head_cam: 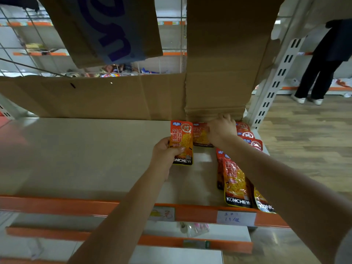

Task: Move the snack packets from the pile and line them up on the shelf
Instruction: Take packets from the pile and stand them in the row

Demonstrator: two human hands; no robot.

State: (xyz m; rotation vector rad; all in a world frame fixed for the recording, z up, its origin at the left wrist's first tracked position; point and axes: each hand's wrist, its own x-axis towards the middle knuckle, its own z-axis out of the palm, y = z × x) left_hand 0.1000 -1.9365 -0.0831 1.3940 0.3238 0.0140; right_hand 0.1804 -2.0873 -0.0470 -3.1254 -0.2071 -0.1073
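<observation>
My left hand (164, 153) grips an orange-red snack packet (182, 141) by its lower left side, holding it above the beige shelf (85, 153). My right hand (221, 129) reaches to the back of the shelf, its fingers on a second packet (201, 135) lying against the cardboard; whether it pinches that packet is unclear. More of the same packets (247, 134) lie behind my right wrist. A pile of packets (235, 181) lies at the shelf's front right, partly under my right forearm.
Brown cardboard (114, 100) lines the back of the shelf, and more sheets hang above. An orange front rail (57, 205) carries price labels, with lower shelves beneath. A white slotted upright (276, 79) stands at the right. A person in dark clothes (323, 60) stands far right.
</observation>
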